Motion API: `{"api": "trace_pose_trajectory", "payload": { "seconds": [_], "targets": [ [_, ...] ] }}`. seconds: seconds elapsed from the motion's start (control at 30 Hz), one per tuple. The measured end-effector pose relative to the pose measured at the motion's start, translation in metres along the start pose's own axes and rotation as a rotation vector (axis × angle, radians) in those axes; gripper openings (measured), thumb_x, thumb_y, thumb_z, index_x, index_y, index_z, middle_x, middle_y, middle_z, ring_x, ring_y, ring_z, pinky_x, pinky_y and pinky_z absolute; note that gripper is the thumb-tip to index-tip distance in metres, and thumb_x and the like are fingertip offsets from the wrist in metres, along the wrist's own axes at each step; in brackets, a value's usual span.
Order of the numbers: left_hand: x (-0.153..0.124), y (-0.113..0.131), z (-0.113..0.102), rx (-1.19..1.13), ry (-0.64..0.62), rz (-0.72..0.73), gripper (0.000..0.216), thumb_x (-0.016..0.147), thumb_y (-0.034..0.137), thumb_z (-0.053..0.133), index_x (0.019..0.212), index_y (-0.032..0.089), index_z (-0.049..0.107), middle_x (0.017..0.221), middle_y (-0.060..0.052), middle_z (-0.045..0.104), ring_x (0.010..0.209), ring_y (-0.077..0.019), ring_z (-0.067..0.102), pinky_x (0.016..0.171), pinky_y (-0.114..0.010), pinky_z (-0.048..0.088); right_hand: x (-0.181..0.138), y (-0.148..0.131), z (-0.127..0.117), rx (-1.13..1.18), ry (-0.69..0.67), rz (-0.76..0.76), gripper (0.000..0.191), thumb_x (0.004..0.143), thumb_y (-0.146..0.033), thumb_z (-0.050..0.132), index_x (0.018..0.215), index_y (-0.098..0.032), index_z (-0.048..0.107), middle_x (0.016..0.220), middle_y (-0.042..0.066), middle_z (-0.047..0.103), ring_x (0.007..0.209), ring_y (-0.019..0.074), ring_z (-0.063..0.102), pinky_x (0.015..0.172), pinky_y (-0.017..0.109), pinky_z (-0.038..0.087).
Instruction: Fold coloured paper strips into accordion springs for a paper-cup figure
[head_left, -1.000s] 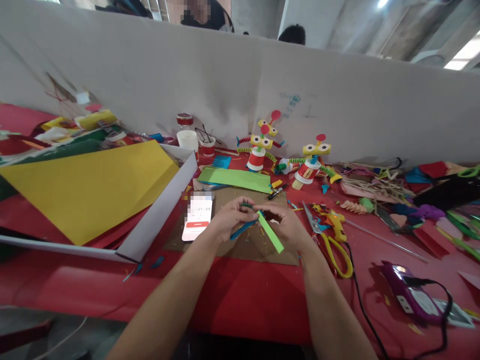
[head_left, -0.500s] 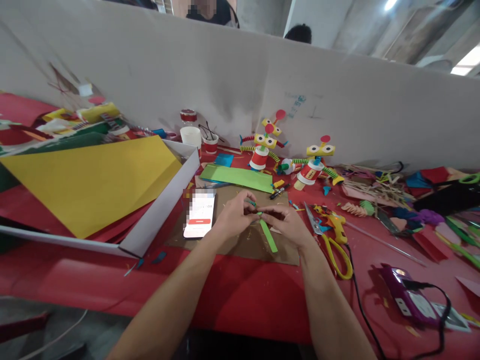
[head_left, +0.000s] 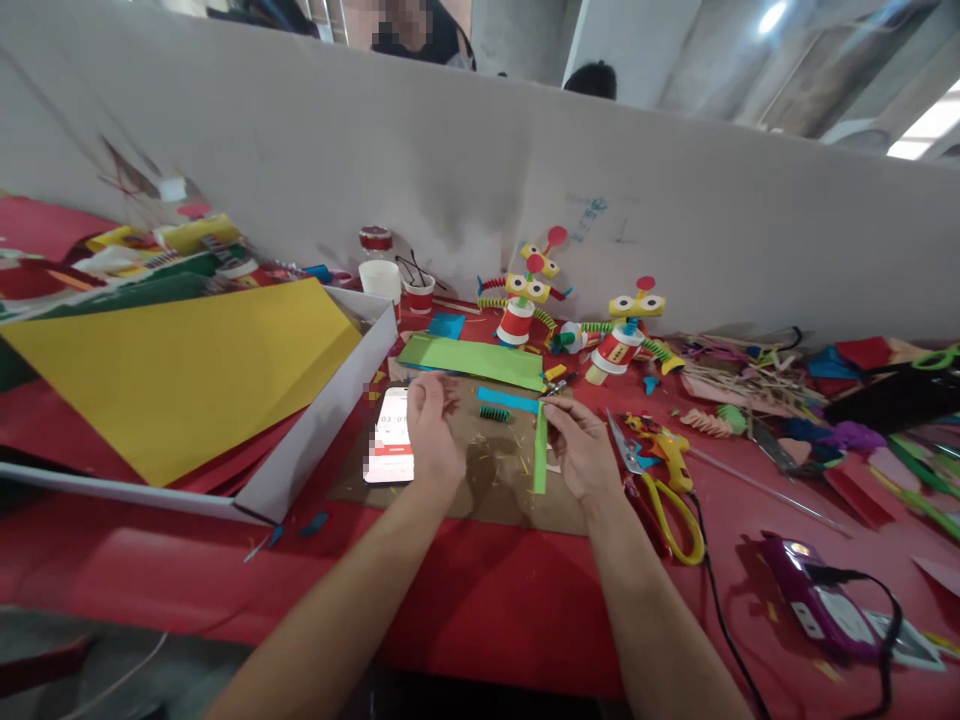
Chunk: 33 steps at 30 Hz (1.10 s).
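Observation:
My right hand (head_left: 581, 450) is closed in a pinch on the top end of a green paper strip (head_left: 540, 455), where it meets a blue paper strip (head_left: 508, 400) at a right angle. Both strips lie on a brown cardboard mat (head_left: 487, 490). A small green-and-blue folded paper spring (head_left: 495, 412) lies loose on the mat just under the blue strip. My left hand (head_left: 435, 435) hovers left of the strips beside a phone (head_left: 390, 450), fingers loosely spread, holding nothing.
Yellow-handled scissors (head_left: 667, 500) and a glue gun (head_left: 671, 450) lie right of my right hand. Two paper-cup robots (head_left: 517, 305) (head_left: 622, 335) stand behind a green sheet (head_left: 472, 358). A white box (head_left: 315, 430) of coloured paper sits left; a purple corded device (head_left: 814, 590) right.
My hands have parted. The left let go of the folded strips, which now lie on the mat with the blue and green strips spread at a right angle.

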<state>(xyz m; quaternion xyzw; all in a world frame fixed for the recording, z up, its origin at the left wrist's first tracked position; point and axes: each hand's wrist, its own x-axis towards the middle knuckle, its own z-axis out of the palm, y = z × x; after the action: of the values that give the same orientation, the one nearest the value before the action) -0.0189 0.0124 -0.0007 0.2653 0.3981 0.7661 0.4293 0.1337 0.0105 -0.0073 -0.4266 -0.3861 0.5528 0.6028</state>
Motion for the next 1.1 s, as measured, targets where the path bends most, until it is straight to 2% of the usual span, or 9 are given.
{"api": "trace_pose_trajectory", "payload": {
  "seconds": [0.03, 0.1, 0.17, 0.23, 0.33, 0.5, 0.63, 0.9, 1.1],
  "targets": [
    [0.0, -0.004, 0.0, -0.073, -0.006, -0.138, 0.017, 0.079, 0.035, 0.055, 0.082, 0.019, 0.06, 0.079, -0.001, 0.061, 0.068, -0.0108, 0.056, 0.068, -0.025, 0.043, 0.0, 0.0, 0.001, 0.032, 0.02, -0.006, 0.017, 0.062, -0.03, 0.074, 0.076, -0.023, 0.071, 0.064, -0.004, 0.063, 0.051, 0.007, 0.049, 0.048, 0.02, 0.037],
    [-0.004, -0.008, 0.001, -0.105, -0.19, -0.366, 0.012, 0.07, 0.025, 0.061, 0.08, 0.017, 0.064, 0.079, -0.002, 0.063, 0.071, -0.0121, 0.058, 0.07, -0.025, 0.044, -0.001, 0.0, 0.003, 0.058, 0.049, -0.006, 0.016, 0.062, -0.03, 0.074, 0.076, -0.023, 0.07, 0.061, -0.005, 0.061, 0.048, 0.0063, 0.047, 0.044, 0.019, 0.035],
    [-0.011, -0.009, 0.004, -0.05, -0.44, -0.438, 0.023, 0.063, 0.016, 0.065, 0.086, 0.017, 0.068, 0.085, -0.004, 0.067, 0.082, -0.0159, 0.061, 0.078, -0.028, 0.044, -0.003, 0.0, 0.006, 0.062, 0.046, -0.005, 0.014, 0.064, -0.029, 0.073, 0.076, -0.023, 0.07, 0.061, -0.005, 0.062, 0.049, 0.0064, 0.048, 0.044, 0.019, 0.036],
    [-0.019, -0.008, 0.008, 0.0, -0.568, -0.412, 0.031, 0.063, 0.015, 0.069, 0.094, 0.018, 0.069, 0.089, -0.005, 0.069, 0.088, -0.0186, 0.061, 0.084, -0.031, 0.044, -0.004, 0.001, 0.008, 0.071, 0.006, -0.014, 0.012, 0.066, -0.028, 0.072, 0.077, -0.023, 0.07, 0.07, -0.003, 0.066, 0.057, 0.0079, 0.055, 0.052, 0.02, 0.042],
    [-0.024, -0.005, 0.011, 0.055, -0.52, -0.335, 0.03, 0.064, 0.023, 0.072, 0.094, 0.018, 0.071, 0.088, -0.005, 0.071, 0.087, -0.0193, 0.062, 0.087, -0.034, 0.044, -0.007, 0.003, 0.012, 0.091, -0.052, -0.013, 0.011, 0.067, -0.025, 0.071, 0.078, -0.023, 0.07, 0.081, -0.002, 0.069, 0.067, 0.0089, 0.059, 0.061, 0.021, 0.046],
    [-0.02, -0.009, 0.009, 0.127, -0.44, -0.259, 0.024, 0.064, 0.028, 0.073, 0.086, 0.019, 0.073, 0.081, -0.003, 0.071, 0.082, -0.0181, 0.063, 0.084, -0.034, 0.046, -0.011, 0.002, 0.016, 0.107, -0.07, 0.02, 0.01, 0.067, -0.028, 0.071, 0.077, -0.024, 0.069, 0.081, -0.002, 0.069, 0.061, 0.0081, 0.057, 0.055, 0.02, 0.044],
    [-0.02, -0.009, 0.007, 0.161, -0.467, -0.201, 0.02, 0.067, 0.029, 0.071, 0.085, 0.02, 0.074, 0.092, -0.004, 0.069, 0.087, -0.0174, 0.061, 0.082, -0.03, 0.046, -0.014, 0.002, 0.017, 0.101, -0.079, -0.005, 0.011, 0.068, -0.028, 0.071, 0.078, -0.025, 0.068, 0.076, -0.002, 0.067, 0.064, 0.01, 0.057, 0.058, 0.023, 0.046],
    [-0.019, 0.0, 0.011, 0.062, -0.503, -0.336, 0.023, 0.061, 0.033, 0.076, 0.079, 0.017, 0.075, 0.096, -0.007, 0.067, 0.081, -0.0158, 0.061, 0.07, -0.025, 0.047, -0.015, 0.003, 0.016, 0.119, -0.12, 0.01, 0.01, 0.067, -0.027, 0.073, 0.074, -0.023, 0.067, 0.064, -0.005, 0.061, 0.057, 0.0072, 0.053, 0.054, 0.02, 0.042],
    [-0.023, -0.015, 0.007, -0.015, -0.38, -0.416, 0.025, 0.062, 0.028, 0.076, 0.083, 0.016, 0.073, 0.078, -0.005, 0.071, 0.075, -0.0158, 0.063, 0.075, -0.028, 0.047, -0.014, 0.011, 0.021, 0.147, 0.091, -0.04, 0.012, 0.065, -0.026, 0.073, 0.073, -0.021, 0.066, 0.067, -0.004, 0.062, 0.06, 0.0072, 0.054, 0.06, 0.021, 0.043]
  ]
}}
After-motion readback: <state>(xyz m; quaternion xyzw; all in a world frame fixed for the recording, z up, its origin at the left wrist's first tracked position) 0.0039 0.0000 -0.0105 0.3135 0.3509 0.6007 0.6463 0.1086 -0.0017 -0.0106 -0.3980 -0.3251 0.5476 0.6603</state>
